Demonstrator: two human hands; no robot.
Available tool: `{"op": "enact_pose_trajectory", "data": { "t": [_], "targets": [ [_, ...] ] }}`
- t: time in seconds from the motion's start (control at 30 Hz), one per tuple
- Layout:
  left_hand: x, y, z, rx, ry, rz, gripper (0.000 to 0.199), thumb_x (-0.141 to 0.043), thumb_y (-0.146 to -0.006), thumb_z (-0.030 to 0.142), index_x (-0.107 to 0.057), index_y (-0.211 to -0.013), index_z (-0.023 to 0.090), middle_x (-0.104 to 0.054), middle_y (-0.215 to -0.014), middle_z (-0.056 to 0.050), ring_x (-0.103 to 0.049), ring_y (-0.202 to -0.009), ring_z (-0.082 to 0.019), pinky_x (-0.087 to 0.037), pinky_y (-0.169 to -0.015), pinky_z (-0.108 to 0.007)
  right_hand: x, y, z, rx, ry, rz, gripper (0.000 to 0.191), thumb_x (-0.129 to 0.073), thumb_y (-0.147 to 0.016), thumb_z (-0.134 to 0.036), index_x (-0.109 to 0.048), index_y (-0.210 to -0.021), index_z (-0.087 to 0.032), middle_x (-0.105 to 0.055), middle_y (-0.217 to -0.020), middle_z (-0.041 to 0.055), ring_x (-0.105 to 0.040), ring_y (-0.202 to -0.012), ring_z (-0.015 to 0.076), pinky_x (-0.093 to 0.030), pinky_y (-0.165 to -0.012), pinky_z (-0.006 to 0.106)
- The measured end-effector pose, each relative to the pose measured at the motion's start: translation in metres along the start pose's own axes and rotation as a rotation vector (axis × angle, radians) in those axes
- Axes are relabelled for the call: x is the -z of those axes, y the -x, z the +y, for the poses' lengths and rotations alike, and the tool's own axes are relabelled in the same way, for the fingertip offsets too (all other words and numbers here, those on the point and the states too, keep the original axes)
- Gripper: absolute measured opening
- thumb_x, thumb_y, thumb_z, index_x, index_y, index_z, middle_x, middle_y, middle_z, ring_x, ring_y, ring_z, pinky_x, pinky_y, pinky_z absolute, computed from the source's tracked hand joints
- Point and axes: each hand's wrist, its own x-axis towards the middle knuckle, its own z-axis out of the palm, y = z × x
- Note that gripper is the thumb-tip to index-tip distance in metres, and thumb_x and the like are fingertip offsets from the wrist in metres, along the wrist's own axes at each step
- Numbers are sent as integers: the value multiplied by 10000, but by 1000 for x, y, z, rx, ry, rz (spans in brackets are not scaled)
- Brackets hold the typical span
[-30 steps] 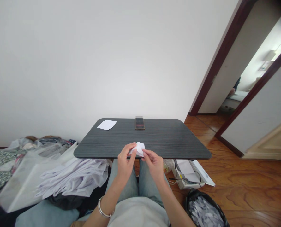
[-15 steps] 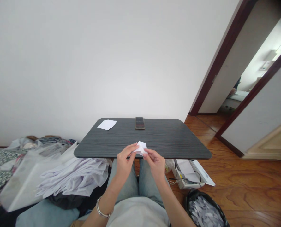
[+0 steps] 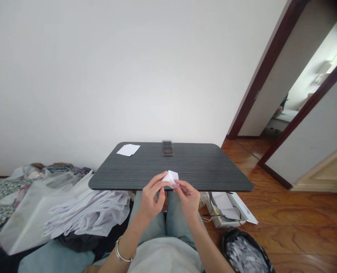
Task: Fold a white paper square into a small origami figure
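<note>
A small piece of folded white paper (image 3: 171,177) is held between my two hands, over the near edge of the dark table (image 3: 208,167). From the left, the fingers of my left hand (image 3: 153,193) press on its side, with the thumb lower down. My right hand (image 3: 189,195) pinches its lower right corner between thumb and fingers. Creased faces show on the paper, and its underside is hidden. A stack of white paper sheets (image 3: 128,149) lies at the table's far left.
A dark phone-like object (image 3: 167,148) rests at the table's back middle by the wall. Left of the table are piled clothes (image 3: 91,212) and a translucent plastic bag (image 3: 29,216). A white box with cables (image 3: 228,216) and a black bag of paper scraps (image 3: 246,254) sit right on the floor.
The folded paper has shifted slightly right and turned, with more of its creased face showing. My left fingers have moved along its edge, and the left thumb has dropped away lower.
</note>
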Motion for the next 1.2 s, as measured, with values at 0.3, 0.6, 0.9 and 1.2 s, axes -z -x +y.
{"op": "enact_pose_trajectory", "data": {
  "t": [0.3, 0.6, 0.9, 1.2],
  "targets": [
    [-4, -8, 14, 393, 263, 94, 249, -565, -780, 241, -583, -1019, 176, -605, -1114, -97, -561, -1039, -211, -529, -732, -264, 1, 2, -4, 26, 37, 33, 152, -665, -689, -303, -698, -780, -186, -685, -748, 45, -617, -643, 168, -515, -592, 281],
    [-10, -7, 5, 498, 401, 140, 175, -617, -740, 243, -667, -888, 164, -644, -1076, -100, -592, -999, -230, -550, -691, -272, 1, 2, -5, -28, -7, 50, 146, -651, -707, -286, -697, -795, -179, -680, -690, 33, -605, -598, 153, -507, -547, 258],
    [-5, -6, -4, 406, 330, 109, 162, -623, -734, 227, -696, -873, 188, -669, -1032, -87, -610, -971, -227, -564, -677, -291, 1, 1, -9, -58, 5, 70, 181, -656, -694, -299, -693, -806, -161, -681, -654, 35, -598, -561, 149, -511, -528, 260],
    [4, -4, 7, 257, 168, 34, 220, -519, -807, 217, -617, -1002, 189, -640, -1084, -84, -605, -983, -195, -563, -698, -270, -3, 2, -18, -104, -60, 66, 188, -664, -679, -304, -688, -801, -163, -679, -699, 41, -596, -603, 150, -513, -522, 252]
  ]
}}
